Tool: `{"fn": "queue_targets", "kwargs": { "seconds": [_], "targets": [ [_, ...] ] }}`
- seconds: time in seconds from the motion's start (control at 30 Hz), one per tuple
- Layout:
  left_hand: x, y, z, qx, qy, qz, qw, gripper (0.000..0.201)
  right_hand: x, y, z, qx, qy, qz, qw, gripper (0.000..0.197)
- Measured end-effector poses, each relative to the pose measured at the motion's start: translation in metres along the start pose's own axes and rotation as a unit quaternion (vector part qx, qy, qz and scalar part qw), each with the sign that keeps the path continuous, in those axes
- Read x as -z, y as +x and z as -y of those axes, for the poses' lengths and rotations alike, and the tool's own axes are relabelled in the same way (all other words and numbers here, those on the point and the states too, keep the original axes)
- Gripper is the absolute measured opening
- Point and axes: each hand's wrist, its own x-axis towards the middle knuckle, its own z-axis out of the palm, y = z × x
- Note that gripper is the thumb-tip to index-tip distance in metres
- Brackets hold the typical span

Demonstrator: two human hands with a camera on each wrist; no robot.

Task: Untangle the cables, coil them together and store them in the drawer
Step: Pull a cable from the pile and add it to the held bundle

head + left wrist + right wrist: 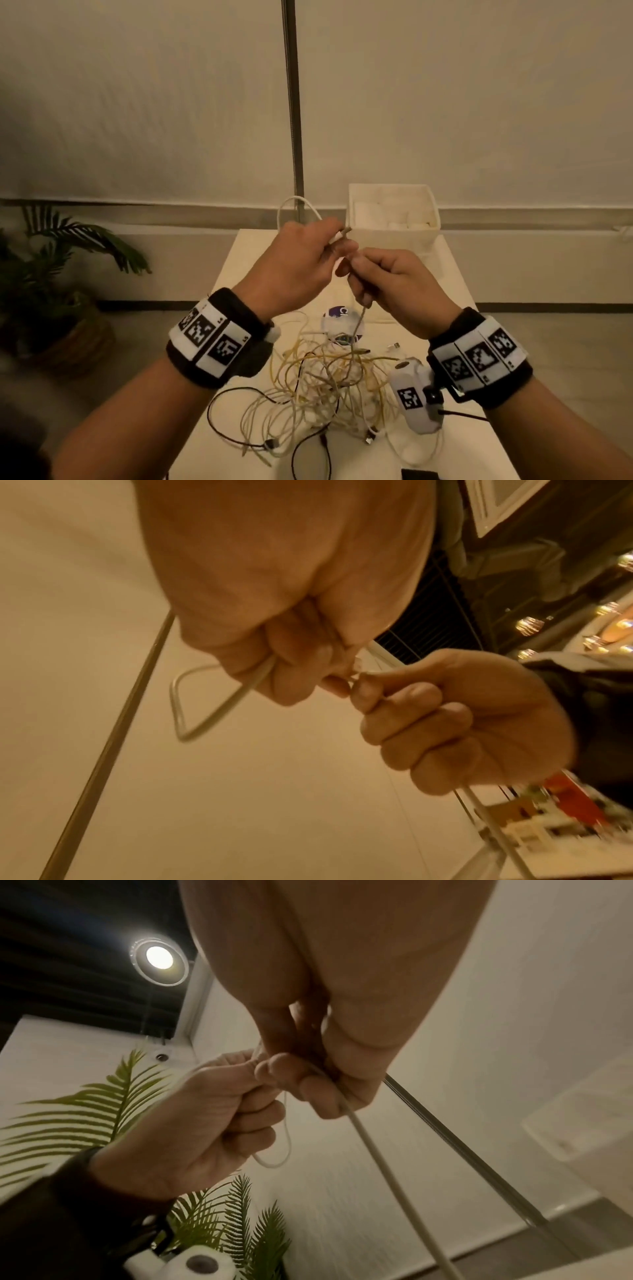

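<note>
Both hands pinch one white cable above the tangle.
Left hand (294, 260) and right hand (394, 287) meet, fingers curled on the cable (298, 204); the tangle (329, 387) lies on the table (455, 308) below, before the bin (394, 240).

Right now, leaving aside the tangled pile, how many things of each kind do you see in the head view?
Hands: 2, left hand and right hand
Wristbands: 2
White cable, held up: 1
White box: 1
Round disc: 1
Potted plant: 1
Table: 1
Total: 9
</note>
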Motion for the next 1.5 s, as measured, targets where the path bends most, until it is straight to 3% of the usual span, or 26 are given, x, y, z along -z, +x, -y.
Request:
{"fn": "queue_targets", "kwargs": {
  "seconds": [0.07,0.13,0.27,0.33,0.4,0.5,0.57,0.63,0.73,0.8,0.87,0.9,1.0,1.1,1.23,1.3,1.37,1.43,1.47,1.5],
  "targets": [
    [0.009,0.006,0.002,0.023,0.008,-0.034,0.999,0.018,-0.002,-0.001,-0.008,-0.003,0.043,0.003,0.999,0.027],
    [0.027,0.015,0.009,0.05,0.029,-0.111,0.992,0.017,-0.003,-0.003,-0.018,-0.006,0.042,0.009,0.999,0.026],
    [0.075,0.033,0.038,0.141,0.037,-0.329,0.933,0.025,-0.008,-0.006,-0.039,-0.019,-0.026,0.007,0.999,0.027],
    [0.078,0.031,0.041,0.153,0.036,-0.348,0.924,0.024,-0.01,-0.004,-0.042,-0.019,-0.04,-0.011,0.999,0.028],
    [0.065,0.023,0.024,0.108,0.036,-0.297,0.948,0.026,-0.01,-0.001,-0.037,-0.021,-0.037,-0.031,0.999,0.029],
    [0.033,0.004,-0.005,-0.045,0.023,-0.158,0.986,0.055,-0.012,0.007,-0.02,-0.018,-0.001,-0.045,0.999,0.031],
    [0.014,-0.002,-0.017,-0.08,0.037,-0.081,0.993,0.07,-0.011,0.011,-0.01,-0.006,0.007,-0.047,0.999,0.033],
    [0.012,-0.003,-0.023,-0.089,0.012,-0.104,0.991,0.071,-0.006,0.012,-0.005,-0.014,0.029,-0.071,0.997,0.03],
    [0.032,-0.002,-0.026,-0.11,-0.028,-0.212,0.971,0.06,0.004,0.008,-0.003,-0.074,0.08,-0.118,0.987,0.029],
    [0.036,0.001,-0.026,-0.111,-0.044,-0.154,0.981,0.043,0.005,0.004,-0.003,-0.099,0.073,-0.117,0.985,0.03],
    [0.021,0.001,-0.026,-0.091,-0.056,0.005,0.994,0.029,0.001,-0.002,-0.001,-0.098,0.044,-0.092,0.99,0.03],
    [0.01,0.0,-0.025,-0.074,-0.059,0.051,0.994,0.03,0.0,-0.005,0.002,-0.094,0.034,-0.076,0.992,0.029],
    [-0.018,-0.01,-0.011,0.007,-0.119,0.061,0.991,0.036,0.0,-0.014,0.011,-0.108,0.02,-0.037,0.993,0.029],
    [-0.026,-0.011,-0.002,0.034,-0.133,0.067,0.988,0.028,0.006,-0.019,0.016,-0.113,0.018,-0.026,0.993,0.029],
    [-0.01,0.003,-0.004,0.028,-0.088,0.015,0.996,0.021,0.009,-0.017,0.016,-0.06,0.018,-0.027,0.998,0.024],
    [0.003,0.014,-0.006,0.033,-0.081,-0.057,0.995,0.021,0.007,-0.015,0.01,-0.031,0.015,-0.046,0.998,0.019],
    [0.027,0.028,0.003,0.086,-0.111,-0.194,0.971,0.023,0.003,-0.019,-0.006,-0.041,0.015,-0.041,0.998,0.021],
    [0.057,0.039,0.015,0.134,-0.167,-0.323,0.922,0.02,-0.001,-0.028,-0.025,-0.06,-0.003,-0.009,0.998,0.025],
    [0.067,0.04,0.019,0.143,-0.171,-0.342,0.913,0.016,-0.002,-0.031,-0.032,-0.062,-0.011,-0.008,0.998,0.026],
    [0.07,0.04,0.02,0.146,-0.15,-0.329,0.921,0.013,-0.002,-0.031,-0.036,-0.055,-0.008,-0.023,0.998,0.027]
  ]
}}
